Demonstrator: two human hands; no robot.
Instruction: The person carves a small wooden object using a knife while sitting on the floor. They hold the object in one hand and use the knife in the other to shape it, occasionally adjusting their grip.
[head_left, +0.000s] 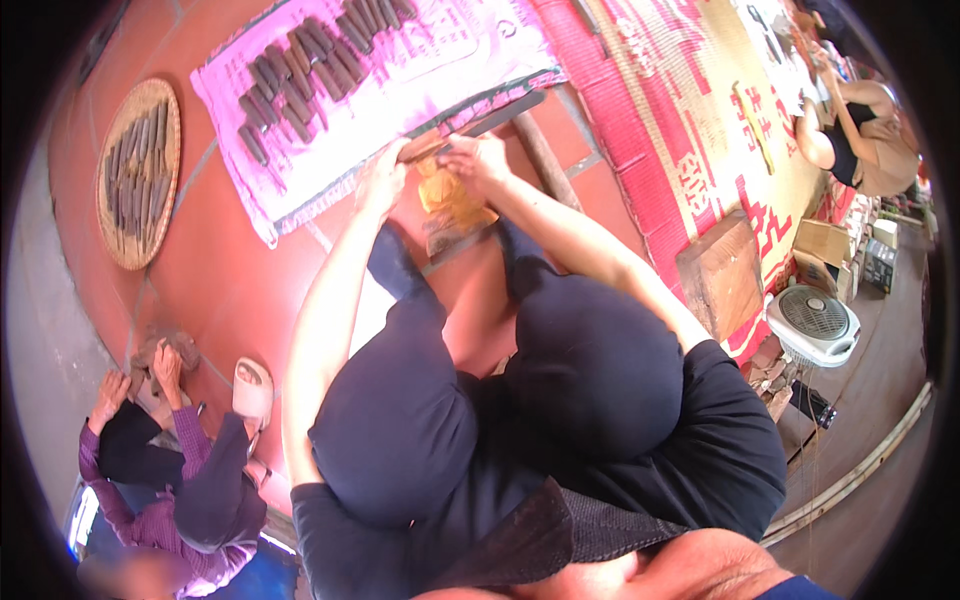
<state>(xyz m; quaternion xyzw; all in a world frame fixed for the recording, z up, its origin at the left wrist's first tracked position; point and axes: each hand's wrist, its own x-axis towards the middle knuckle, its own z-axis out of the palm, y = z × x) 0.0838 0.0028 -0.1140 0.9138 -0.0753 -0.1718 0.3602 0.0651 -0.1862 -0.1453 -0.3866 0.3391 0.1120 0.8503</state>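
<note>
A short, flat brown piece, perhaps wood (424, 146), spans the gap between my two hands. My left hand (380, 180) is closed on its left end. At the other end, the fingers of my right hand (478, 162) are closed and bent against the piece. A dark flat blade (512, 112) slants away just beyond my right hand; I cannot tell whether that hand touches it. Below the brown piece, between my wrists, is a bright yellow-orange thing (442, 190) whose kind I cannot make out.
Dark brown sticks (308, 62) lie in rows on a pink sack sheet (375, 115). More fill a round woven tray (172, 190). A wooden bar (545, 160) lies beside my right hand. Rightward are a red-and-yellow mat (640, 130), wooden block (722, 275) and fan (815, 315). People sit lower left and upper right.
</note>
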